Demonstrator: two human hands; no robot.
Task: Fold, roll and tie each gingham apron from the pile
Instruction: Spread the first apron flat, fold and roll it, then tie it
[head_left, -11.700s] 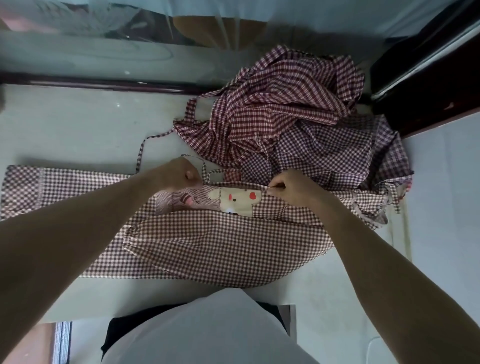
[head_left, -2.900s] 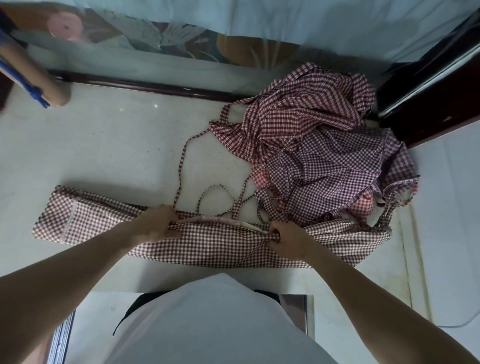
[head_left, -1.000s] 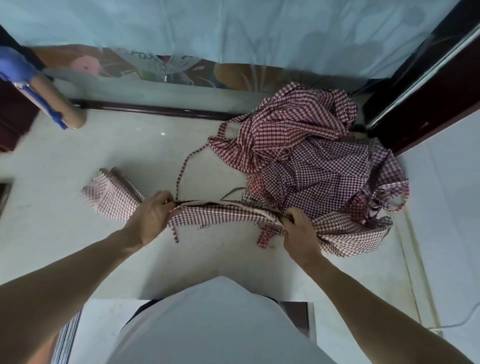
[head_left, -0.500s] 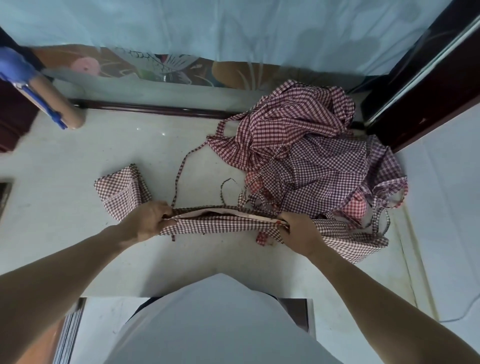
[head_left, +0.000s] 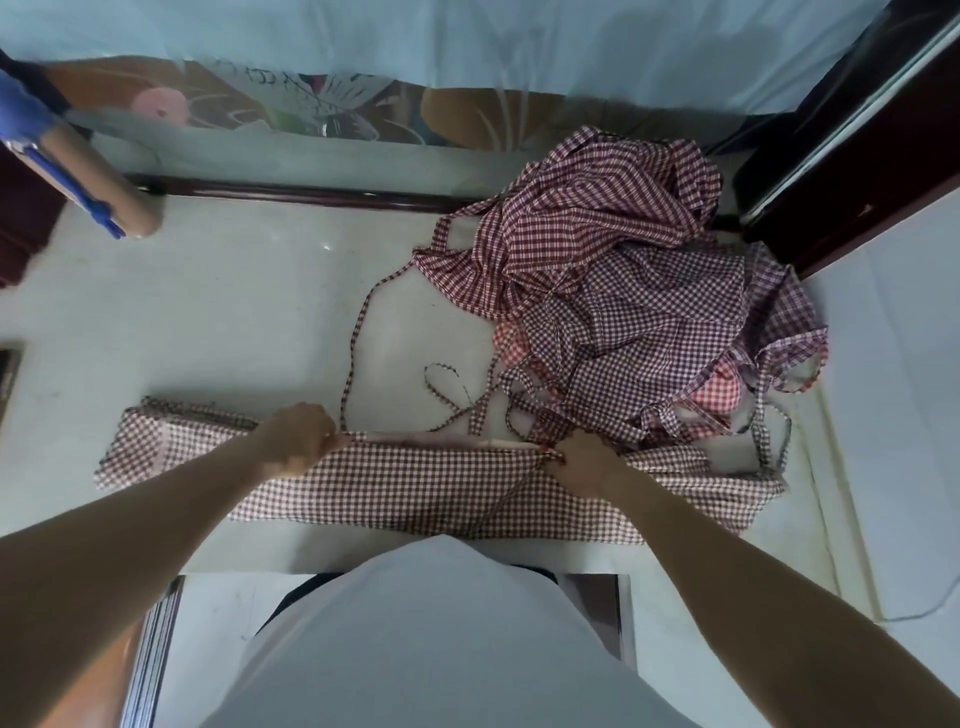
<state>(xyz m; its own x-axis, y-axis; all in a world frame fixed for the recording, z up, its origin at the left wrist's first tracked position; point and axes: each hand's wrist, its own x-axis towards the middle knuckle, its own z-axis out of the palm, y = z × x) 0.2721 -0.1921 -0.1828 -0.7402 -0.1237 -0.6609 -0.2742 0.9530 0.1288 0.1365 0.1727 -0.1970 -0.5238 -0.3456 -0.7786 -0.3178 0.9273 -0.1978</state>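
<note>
Nearest the body, on the worktop (head_left: 218, 322): apron (head_left: 415, 483) lies flat again as a long folded band, lifted half a second ago | left hand (head_left: 296, 441) and right hand (head_left: 582, 462) each pinch its far edge | rolling looks next | beyond: pile (head_left: 623, 291) waits.

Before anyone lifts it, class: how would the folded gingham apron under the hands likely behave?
The folded apron is probably floppy: it lies flat and creased. Likely light, being thin cloth. Its loose ties may dangle or snag the pile.
</note>
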